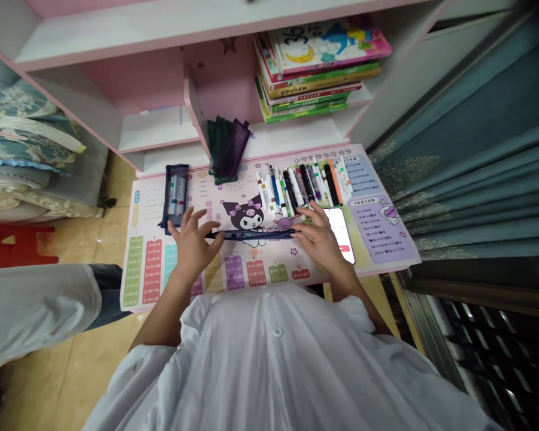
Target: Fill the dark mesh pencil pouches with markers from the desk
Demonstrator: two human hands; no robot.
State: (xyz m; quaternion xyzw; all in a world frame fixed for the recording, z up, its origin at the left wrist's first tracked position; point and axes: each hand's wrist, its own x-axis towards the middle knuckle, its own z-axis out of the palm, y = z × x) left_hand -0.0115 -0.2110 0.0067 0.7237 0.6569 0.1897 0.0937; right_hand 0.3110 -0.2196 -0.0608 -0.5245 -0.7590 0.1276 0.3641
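Observation:
My left hand (193, 248) and my right hand (317, 236) hold the two ends of a slim dark blue zip pouch (251, 234), which lies flat and level just above a printed pink desk mat (368, 224). Behind my right hand's fingers stands a tight row of several marker pens (300, 191). A dark mesh pouch with several markers inside (176, 197) lies beyond my left hand. Right of my right hand lies a smartphone (341, 234), its lower part partly hidden by that hand.
Green and purple mesh pouches (227, 149) lie at the mat's far edge, below a pink-and-white shelf (161, 36) with stacked books (318, 66). Teal curtains (467, 155) hang right. Folded quilts (27, 131), a red stool (13, 245) and a pale-clothed leg (36, 305) are left.

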